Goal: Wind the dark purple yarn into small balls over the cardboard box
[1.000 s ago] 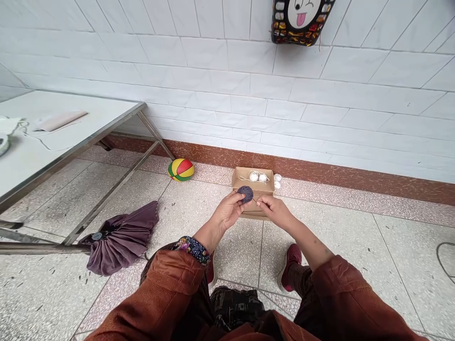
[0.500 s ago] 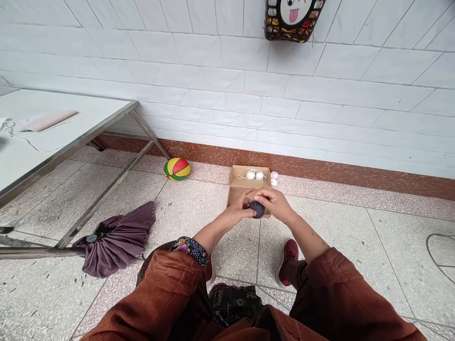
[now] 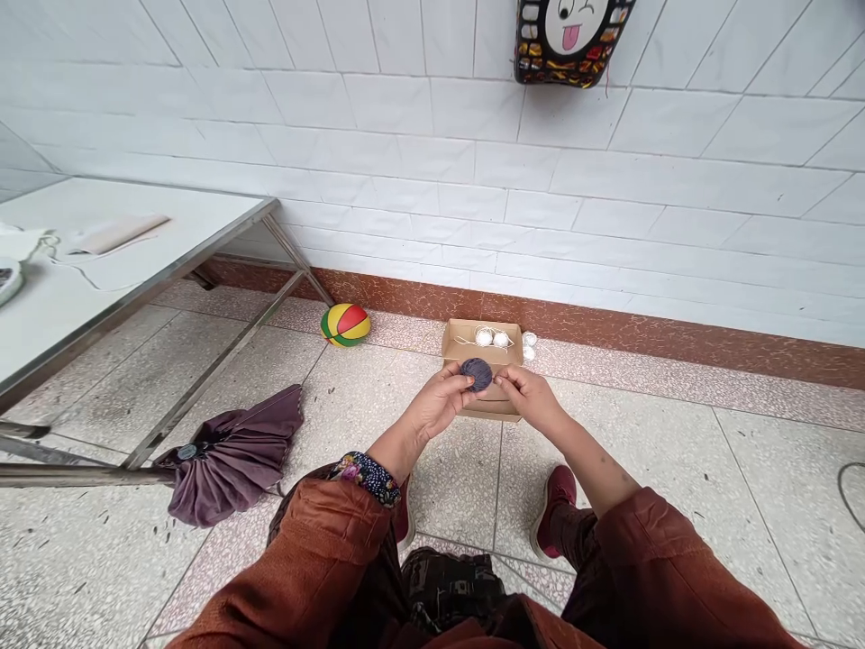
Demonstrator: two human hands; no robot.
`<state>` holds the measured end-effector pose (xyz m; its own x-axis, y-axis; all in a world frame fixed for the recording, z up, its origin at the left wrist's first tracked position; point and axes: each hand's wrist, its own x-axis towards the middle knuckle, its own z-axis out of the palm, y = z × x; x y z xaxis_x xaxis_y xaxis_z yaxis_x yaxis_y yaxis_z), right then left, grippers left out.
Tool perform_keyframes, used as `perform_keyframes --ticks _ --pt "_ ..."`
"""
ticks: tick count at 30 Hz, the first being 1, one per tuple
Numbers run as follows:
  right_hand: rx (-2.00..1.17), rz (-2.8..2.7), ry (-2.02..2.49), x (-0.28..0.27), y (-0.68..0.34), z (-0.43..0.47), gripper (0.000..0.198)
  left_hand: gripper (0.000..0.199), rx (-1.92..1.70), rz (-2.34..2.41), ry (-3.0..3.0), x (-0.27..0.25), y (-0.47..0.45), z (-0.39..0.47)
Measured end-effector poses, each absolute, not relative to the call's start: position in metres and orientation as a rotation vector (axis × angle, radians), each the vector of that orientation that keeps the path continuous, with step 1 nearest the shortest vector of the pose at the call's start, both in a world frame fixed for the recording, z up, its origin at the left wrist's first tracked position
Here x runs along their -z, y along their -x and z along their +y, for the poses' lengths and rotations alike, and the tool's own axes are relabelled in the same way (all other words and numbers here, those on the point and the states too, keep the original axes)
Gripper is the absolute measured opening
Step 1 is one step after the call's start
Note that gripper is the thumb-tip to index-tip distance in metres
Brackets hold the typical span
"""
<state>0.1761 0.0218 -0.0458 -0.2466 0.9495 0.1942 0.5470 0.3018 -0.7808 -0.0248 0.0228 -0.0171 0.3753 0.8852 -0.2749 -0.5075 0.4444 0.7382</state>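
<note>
Dark yarn ball (image 3: pixel 477 375) in my grip, and winding it looks to be the step I'm on. Ahead of me spreads the tiled wall (image 3: pixel 385 144), with the speckled floor (image 3: pixel 641 433) running up to it and a white-topped table (image 3: pixel 203 203) over on my left. Down by the wall sits a cardboard box (image 3: pixel 456 353), opened out, its near part just behind my hands as I look down. My left hand (image 3: pixel 432 406) has the dark ball held up clear of the floor, thumb pressed on the side facing me, fingers curled around behind. Just beside it is my right hand (image 3: pixel 533 397), thumb and forefinger closed in a pinch; whatever end of yarn they may have is too thin for me to make out. Two white yarn balls (image 3: pixel 500 339) lie in the box's far part. Smallest is the gap between my right fingertips and the dark ball, and I'd judge the next move calls for a light, even pull there, with my left hand steadying and turning the ball so each wrap lies snug
</note>
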Motion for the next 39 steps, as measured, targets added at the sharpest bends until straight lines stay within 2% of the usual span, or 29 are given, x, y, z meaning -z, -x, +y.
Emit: perform_keyframes --ticks 8,13,18,23,29,34,39 --pt "-1.016 -2.109 1.002 0.025 -0.166 0.003 0.02 0.032 -1.003 0.983 -0.742 0.031 0.024 0.028" --pt "-0.965 -1.93 1.035 0.013 -0.171 0.01 0.019 0.055 -0.85 0.961 -1.132 0.033 0.016 0.021" --pt "-0.842 -1.773 1.165 0.026 -0.178 0.026 0.019 0.071 -0.756 0.674 -1.075 0.021 0.015 0.012" --pt "-0.908 -1.796 1.276 0.046 -0.175 0.028 0.022 0.061 -0.86 0.558 -0.85 0.011 0.02 0.013" --pt "-0.85 -2.043 1.216 0.048 -0.165 0.013 0.023 0.042 -1.023 0.828 -0.712 0.019 0.025 0.026" --pt "-0.914 -2.214 0.981 0.023 -0.162 -0.004 0.024 0.045 -1.04 1.099 -0.935 0.029 0.025 0.03" --pt "-0.879 -2.03 0.961 0.005 -0.171 -0.005 0.021 0.043 -0.886 1.13 -1.247 0.031 0.023 0.027"
